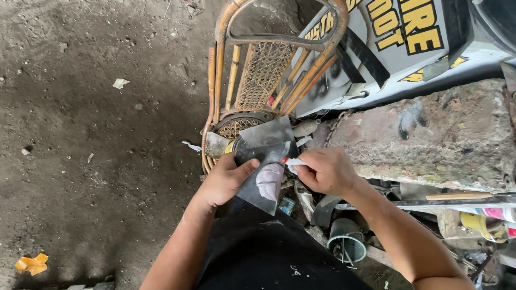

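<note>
Pinched in the right hand [325,170], a small white tube [295,163] squeezed paste onto a flat grey metal spreader blade [262,177] — gripped by the left hand [226,181], near a rattan chair [267,76]. Mixing looked next.

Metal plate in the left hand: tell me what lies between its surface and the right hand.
In the head view, a blob of pale putty sits on the metal plate held by the left hand; the right hand pinches a small tube above it.
</note>
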